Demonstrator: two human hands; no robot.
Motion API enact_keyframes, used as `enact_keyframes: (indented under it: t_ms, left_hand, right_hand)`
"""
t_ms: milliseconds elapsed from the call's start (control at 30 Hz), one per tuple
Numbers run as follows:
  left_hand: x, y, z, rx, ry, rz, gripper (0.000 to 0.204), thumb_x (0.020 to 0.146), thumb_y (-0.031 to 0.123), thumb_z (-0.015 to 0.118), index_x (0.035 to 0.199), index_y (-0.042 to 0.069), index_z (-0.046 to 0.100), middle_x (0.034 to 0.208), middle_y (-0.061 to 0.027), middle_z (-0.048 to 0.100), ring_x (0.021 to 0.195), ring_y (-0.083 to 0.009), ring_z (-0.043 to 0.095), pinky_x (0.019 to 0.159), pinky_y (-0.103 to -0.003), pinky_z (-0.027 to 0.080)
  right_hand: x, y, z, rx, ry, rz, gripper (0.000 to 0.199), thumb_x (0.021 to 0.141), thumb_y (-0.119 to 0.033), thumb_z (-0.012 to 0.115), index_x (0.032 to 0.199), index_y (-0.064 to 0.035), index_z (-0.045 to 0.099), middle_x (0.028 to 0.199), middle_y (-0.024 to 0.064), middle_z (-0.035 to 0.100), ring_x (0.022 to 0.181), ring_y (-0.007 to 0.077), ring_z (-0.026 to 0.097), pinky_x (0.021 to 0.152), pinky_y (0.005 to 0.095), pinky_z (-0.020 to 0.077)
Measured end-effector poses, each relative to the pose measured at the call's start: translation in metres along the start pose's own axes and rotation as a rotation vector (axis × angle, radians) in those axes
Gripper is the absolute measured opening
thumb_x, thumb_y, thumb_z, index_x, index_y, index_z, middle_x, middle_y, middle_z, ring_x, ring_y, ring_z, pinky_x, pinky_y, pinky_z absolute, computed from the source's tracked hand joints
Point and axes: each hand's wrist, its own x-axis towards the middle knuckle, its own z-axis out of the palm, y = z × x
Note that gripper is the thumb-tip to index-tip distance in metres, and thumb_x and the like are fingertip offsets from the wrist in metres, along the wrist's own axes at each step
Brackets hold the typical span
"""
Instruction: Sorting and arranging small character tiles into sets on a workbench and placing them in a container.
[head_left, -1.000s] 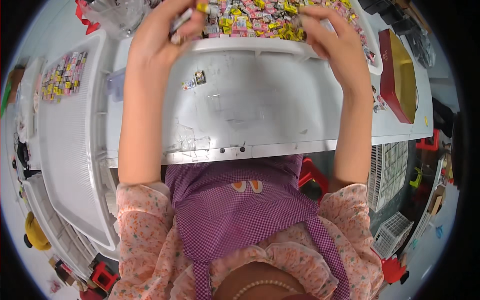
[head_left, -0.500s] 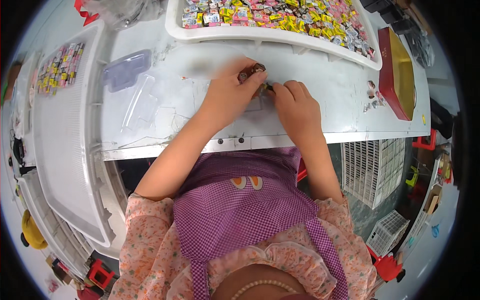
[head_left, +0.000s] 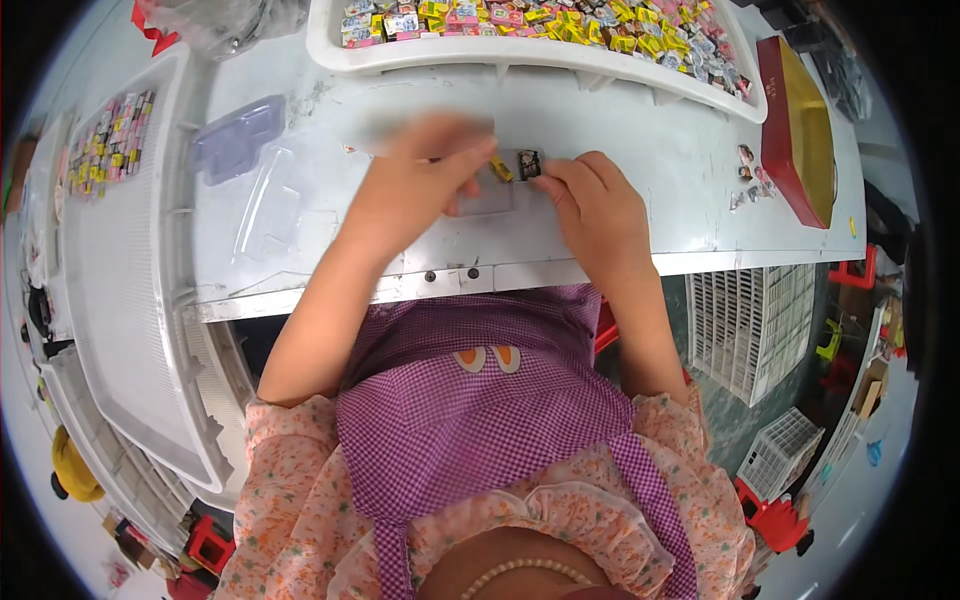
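Note:
My left hand [head_left: 415, 185] is over the table, its fingers smeared by motion. Its thumb reaches toward a small yellow wrapped piece [head_left: 501, 168]; whether it holds anything is hidden. To the right, my right hand [head_left: 603, 210] has thumb and forefinger closed at the edge of a small black wrapped piece [head_left: 529, 165]. Below and between the hands lies a small clear plastic tray [head_left: 488, 201], partly covered by my left hand. A bluish clear plastic tray [head_left: 240, 138] and a clear plastic piece [head_left: 268, 205] lie farther left.
A large white tray [head_left: 480, 58] heaped with small colourful wrapped pieces stands at the back. On the left, a long white mesh tray [head_left: 120, 290] holds a packed group of pieces [head_left: 112, 140]. A red and gold box [head_left: 797, 135] stands right, beside loose pieces [head_left: 752, 182].
My left hand has moved left and slightly down, away from my right. The yellow and black pieces now show between the hands, and the view has shifted slightly.

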Motion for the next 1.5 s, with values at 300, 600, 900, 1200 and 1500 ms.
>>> enact_keyframes:
  t_ms: [300,600,900,1200,1500]
  left_hand:
    - [-0.007,0.001,-0.009,0.235,-0.024,0.033,0.021,0.087,0.021,0.061,0.089,0.000,0.061,0.064,-0.0010,0.056,0.053,-0.0059,0.051,0.045,-0.021,0.040]
    - [-0.011,0.005,-0.009,0.261,-0.021,-0.011,0.018,0.086,0.017,0.060,0.088,-0.001,0.061,0.061,-0.0060,0.056,0.049,-0.0120,0.049,0.047,-0.025,0.041]
    - [-0.011,-0.018,-0.005,0.852,0.115,0.623,0.011,0.076,0.005,0.061,0.087,0.004,0.061,0.086,-0.0108,0.056,0.076,-0.0277,0.059,0.063,-0.035,0.050]
    - [0.000,-0.016,-0.022,1.183,-0.032,0.882,0.014,0.070,0.004,0.059,0.084,0.006,0.060,0.087,-0.0058,0.051,0.083,-0.0219,0.057,0.062,-0.032,0.051]
    - [0.004,-0.026,-0.019,1.142,0.092,0.861,0.020,0.069,0.004,0.059,0.090,0.006,0.060,0.088,-0.0056,0.051,0.085,-0.0229,0.057,0.063,-0.034,0.051]
  right_hand:
    - [0.013,-0.025,0.004,-0.003,-0.095,0.013,0.018,0.078,-0.012,0.065,0.095,-0.0076,0.061,0.079,0.0070,0.058,0.070,0.0259,0.059,0.058,0.0352,0.0483]
    - [0.016,-0.026,0.012,-0.093,-0.086,0.117,0.012,0.079,-0.012,0.063,0.087,-0.0057,0.057,0.080,0.0090,0.059,0.073,0.0296,0.060,0.059,0.0393,0.0488]
    - [0.014,-0.032,0.012,-0.068,-0.150,0.102,0.012,0.077,-0.009,0.063,0.088,-0.0052,0.058,0.081,0.0100,0.059,0.073,0.0303,0.060,0.060,0.0398,0.0484]
    - [0.020,-0.028,0.005,0.011,-0.225,0.175,0.019,0.081,-0.011,0.059,0.101,-0.0101,0.061,0.086,0.0091,0.061,0.076,0.0300,0.061,0.062,0.0381,0.0489]
    - [0.026,-0.025,0.003,-0.013,-0.301,0.125,0.019,0.084,-0.013,0.056,0.103,-0.0120,0.059,0.088,0.0080,0.062,0.075,0.0312,0.062,0.062,0.0390,0.0495]
